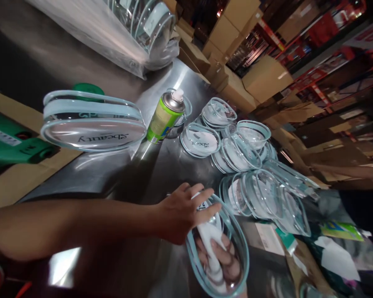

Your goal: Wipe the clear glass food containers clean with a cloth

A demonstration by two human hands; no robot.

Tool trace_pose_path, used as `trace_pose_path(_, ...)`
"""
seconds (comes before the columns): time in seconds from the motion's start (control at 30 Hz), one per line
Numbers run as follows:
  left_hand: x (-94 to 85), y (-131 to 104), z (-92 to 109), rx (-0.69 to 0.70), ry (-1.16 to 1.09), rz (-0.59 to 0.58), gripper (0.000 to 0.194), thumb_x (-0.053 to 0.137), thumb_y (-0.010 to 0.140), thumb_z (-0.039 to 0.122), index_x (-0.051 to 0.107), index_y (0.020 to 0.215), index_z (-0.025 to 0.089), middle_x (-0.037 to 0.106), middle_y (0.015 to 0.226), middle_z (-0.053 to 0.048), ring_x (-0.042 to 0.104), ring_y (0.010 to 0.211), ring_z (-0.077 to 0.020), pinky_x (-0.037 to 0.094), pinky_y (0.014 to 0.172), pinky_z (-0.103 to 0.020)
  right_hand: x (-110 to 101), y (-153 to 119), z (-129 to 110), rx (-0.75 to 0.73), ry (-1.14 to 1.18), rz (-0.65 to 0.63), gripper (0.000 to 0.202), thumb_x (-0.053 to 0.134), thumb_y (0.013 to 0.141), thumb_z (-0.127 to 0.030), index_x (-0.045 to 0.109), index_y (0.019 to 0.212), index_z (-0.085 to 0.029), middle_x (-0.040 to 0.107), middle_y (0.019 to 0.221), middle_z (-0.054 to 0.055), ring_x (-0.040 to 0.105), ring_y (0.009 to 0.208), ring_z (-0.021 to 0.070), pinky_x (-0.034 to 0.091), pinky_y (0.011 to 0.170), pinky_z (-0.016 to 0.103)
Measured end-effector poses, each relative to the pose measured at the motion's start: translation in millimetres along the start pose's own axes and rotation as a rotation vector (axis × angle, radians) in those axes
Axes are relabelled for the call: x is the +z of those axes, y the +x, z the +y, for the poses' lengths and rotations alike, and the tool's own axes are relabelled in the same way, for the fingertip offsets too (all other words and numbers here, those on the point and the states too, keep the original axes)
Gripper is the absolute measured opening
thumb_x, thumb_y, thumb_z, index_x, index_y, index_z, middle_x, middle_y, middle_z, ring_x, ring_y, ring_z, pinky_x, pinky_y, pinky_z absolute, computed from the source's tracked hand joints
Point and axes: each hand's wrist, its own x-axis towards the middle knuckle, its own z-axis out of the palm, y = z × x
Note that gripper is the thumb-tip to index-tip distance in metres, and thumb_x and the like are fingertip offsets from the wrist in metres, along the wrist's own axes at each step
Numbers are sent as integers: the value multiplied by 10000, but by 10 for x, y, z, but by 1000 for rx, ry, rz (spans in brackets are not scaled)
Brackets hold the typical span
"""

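Observation:
A clear plastic cosmetic pouch (243, 244) with pale blue piping is tilted up over the metal table, between both hands. My left hand (182, 213) grips its upper end, with the fingers over the front and the thumb hidden. Through the clear plastic I see my right hand (225, 258), its curled fingers pressed round a crumpled white cloth (211, 240). Whether those fingers are inside the pouch or behind it, I cannot tell. Black lettering shows partly under the left fingers.
A green spray can (164, 118) stands beside a lettered pouch (95, 134). Several clear pouches (251, 165) are piled to the right. At left lies a green tool (15, 145) on cardboard; bagged pouches (149, 25) lie at the back. Another person's arm (348, 170) shows far right.

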Motion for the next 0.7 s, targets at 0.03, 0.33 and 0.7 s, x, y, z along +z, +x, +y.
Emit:
trace_pose_path(0.03,0,-3,1,11,1,-4,810,557,712,360,277,1438,134,318,1481,-243,361,1269,-405,375,926,-527,-11,-14,-2,16,-10,-12,202,775,532,-415,648,565,-260,349,477,-20,289,412,100,239,396,252)
trace_pose_path(0.33,23,-6,10,-5,-24,12,832,566,707,404,280,1441,136,333,1467,-242,368,1252,-417,370,931,-535,-100,-33,-4,-11,-55,-56,175,758,598,-416,671,641,-270,355,520,-19,306,438,113,258,411,257)
trace_pose_path(0.7,31,-7,32,-14,-31,-10,827,551,730,429,261,1450,143,304,1486,-243,346,1265,-424,363,934,-551,9,-5,4,8,-71,-34,282,758,579,-470,611,609,-232,398,470,-14,324,417,107,252,409,237)
